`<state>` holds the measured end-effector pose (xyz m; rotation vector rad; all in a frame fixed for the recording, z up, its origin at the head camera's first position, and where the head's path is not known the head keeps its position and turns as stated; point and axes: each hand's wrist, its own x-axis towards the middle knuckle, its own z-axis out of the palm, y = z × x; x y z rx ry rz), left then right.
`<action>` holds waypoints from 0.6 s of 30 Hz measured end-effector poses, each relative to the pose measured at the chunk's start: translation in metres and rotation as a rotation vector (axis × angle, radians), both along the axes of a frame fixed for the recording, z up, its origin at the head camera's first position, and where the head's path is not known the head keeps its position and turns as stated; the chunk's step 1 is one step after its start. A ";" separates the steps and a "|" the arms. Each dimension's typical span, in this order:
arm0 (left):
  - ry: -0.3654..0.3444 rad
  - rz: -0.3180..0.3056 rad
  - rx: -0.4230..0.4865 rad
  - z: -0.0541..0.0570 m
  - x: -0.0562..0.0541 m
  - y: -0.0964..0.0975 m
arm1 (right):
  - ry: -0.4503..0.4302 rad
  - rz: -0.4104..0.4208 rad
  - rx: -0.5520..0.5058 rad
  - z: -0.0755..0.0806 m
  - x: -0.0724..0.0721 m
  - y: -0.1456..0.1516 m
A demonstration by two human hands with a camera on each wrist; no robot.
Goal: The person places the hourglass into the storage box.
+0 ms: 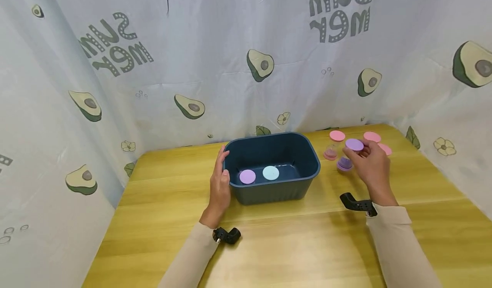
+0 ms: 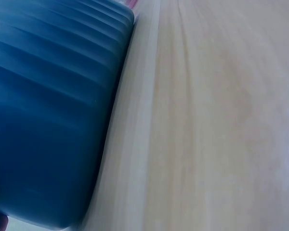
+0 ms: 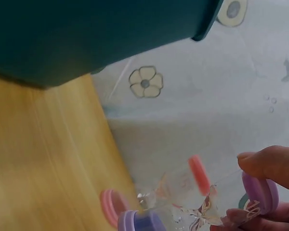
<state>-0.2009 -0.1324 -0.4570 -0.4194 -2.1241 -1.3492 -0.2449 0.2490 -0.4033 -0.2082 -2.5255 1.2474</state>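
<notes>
My right hand [image 1: 372, 166] pinches the top cap of a purple sand timer [image 1: 354, 145] at the right of the table. In the right wrist view, thumb and fingers are on its purple cap [image 3: 260, 192], and its clear glass shows below. Close beside it stands a pink sand timer [image 1: 337, 136]; two more pink caps [image 1: 372, 137] show behind the hand, partly covered. My left hand [image 1: 220, 190] rests with extended fingers against the left end of a dark blue bin [image 1: 274, 192]. Inside the bin are a lilac round cap [image 1: 247, 176] and a pale blue round cap [image 1: 270, 173].
The bin stands on a wooden table [image 1: 165, 219], near its back edge. Behind the table hangs a pale curtain [image 1: 223, 87] printed with avocados and flowers. Each wrist wears a black camera mount [image 1: 226, 235].
</notes>
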 end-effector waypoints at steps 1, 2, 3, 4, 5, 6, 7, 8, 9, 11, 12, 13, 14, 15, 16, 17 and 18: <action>0.002 -0.003 0.002 0.001 -0.001 0.000 | 0.005 0.001 -0.017 0.003 0.000 -0.001; 0.002 -0.004 0.004 0.002 -0.002 0.001 | 0.007 0.006 -0.037 0.007 0.001 -0.002; 0.006 -0.005 0.007 0.002 -0.003 0.001 | 0.009 0.011 -0.057 0.009 0.002 -0.004; 0.009 -0.006 0.012 0.002 -0.003 0.001 | 0.011 0.016 -0.071 0.012 0.003 -0.006; 0.010 -0.004 0.013 0.002 -0.003 0.001 | 0.014 0.020 -0.085 0.014 0.005 -0.007; 0.008 -0.002 0.013 0.002 -0.002 0.002 | 0.021 0.025 -0.098 0.016 0.007 -0.009; 0.005 0.001 0.013 0.001 -0.001 0.001 | 0.030 0.032 -0.111 0.017 0.008 -0.011; 0.004 0.002 0.012 0.001 -0.001 0.001 | 0.041 0.036 -0.122 0.019 0.010 -0.013; 0.004 0.004 0.011 0.000 0.000 0.001 | 0.054 0.039 -0.127 0.022 0.012 -0.015; 0.003 0.002 0.011 0.000 0.000 0.001 | 0.082 0.046 -0.141 0.025 0.015 -0.019; 0.002 0.002 0.011 0.000 0.000 0.001 | 0.096 0.049 -0.155 0.027 0.016 -0.021; 0.004 0.000 0.012 0.000 0.000 0.001 | 0.108 0.054 -0.166 0.030 0.018 -0.023; 0.003 -0.001 0.013 0.000 0.000 0.001 | 0.120 0.057 -0.176 0.032 0.019 -0.025; 0.002 0.000 0.013 0.001 0.000 0.001 | 0.133 0.061 -0.189 0.034 0.021 -0.027; 0.001 0.000 0.013 0.001 0.000 0.001 | 0.142 0.065 -0.202 0.036 0.022 -0.029; 0.001 -0.002 0.014 0.001 0.000 0.001 | 0.151 0.069 -0.215 0.038 0.024 -0.031; -0.002 -0.002 0.015 0.001 0.000 0.001 | 0.157 0.071 -0.221 0.040 0.025 -0.033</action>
